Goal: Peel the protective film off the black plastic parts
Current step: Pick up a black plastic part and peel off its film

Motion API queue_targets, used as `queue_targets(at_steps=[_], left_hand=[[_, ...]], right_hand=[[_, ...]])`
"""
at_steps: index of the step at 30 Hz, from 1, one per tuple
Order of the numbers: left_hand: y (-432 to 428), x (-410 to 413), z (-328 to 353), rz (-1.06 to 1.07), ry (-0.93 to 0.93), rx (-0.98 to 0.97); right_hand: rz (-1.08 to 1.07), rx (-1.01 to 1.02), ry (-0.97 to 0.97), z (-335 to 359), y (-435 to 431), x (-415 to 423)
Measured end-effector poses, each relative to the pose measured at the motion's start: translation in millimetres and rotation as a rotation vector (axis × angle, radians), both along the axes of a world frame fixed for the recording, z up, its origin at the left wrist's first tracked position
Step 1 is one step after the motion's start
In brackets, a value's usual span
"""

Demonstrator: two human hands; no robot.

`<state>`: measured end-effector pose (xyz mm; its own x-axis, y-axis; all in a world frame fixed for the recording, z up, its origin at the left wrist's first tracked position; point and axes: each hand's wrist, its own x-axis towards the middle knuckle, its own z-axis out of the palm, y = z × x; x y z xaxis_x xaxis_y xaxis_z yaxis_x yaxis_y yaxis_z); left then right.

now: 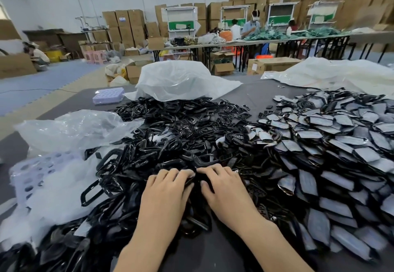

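A wide heap of black plastic parts (170,135) covers the middle of the dark table. To the right lies a second heap of black parts with grey film (332,144) on them. My left hand (168,188) and my right hand (221,184) meet at the near edge of the middle heap. Both hold one small black part (195,183) between them, fingers curled over it and thumbs underneath. The part is mostly hidden by my fingers, and I cannot tell whether film is on it.
Clear plastic bags (72,129) lie at the left, and a white bag (179,80) sits behind the heap. Two lilac perforated trays (108,95) stand at the left. Cardboard boxes, long work tables and other people fill the room behind.
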<state>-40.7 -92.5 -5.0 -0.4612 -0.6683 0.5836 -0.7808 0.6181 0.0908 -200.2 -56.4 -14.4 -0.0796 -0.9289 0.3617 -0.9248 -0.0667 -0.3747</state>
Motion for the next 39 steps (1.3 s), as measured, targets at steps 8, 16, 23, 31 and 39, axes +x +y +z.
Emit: queue_targets(at_steps=[8, 16, 23, 31, 39], left_hand=[[7, -5, 18, -0.121, 0.818, 0.614], [10, -7, 22, -0.237, 0.95, 0.716], [15, -8, 15, -0.244, 0.566, 0.402], [17, -5, 13, -0.211, 0.425, 0.316], [15, 0, 18, -0.188, 0.39, 0.306]], right_hand=[[0.084, -0.034, -0.639, 12, 13, -3], [0.177, -0.049, -0.949, 21, 18, -1], [0.25, -0.007, -1.02, 22, 16, 3], [0.256, 0.037, -1.04, 21, 16, -1], [0.25, 0.059, -1.027, 29, 16, -18]])
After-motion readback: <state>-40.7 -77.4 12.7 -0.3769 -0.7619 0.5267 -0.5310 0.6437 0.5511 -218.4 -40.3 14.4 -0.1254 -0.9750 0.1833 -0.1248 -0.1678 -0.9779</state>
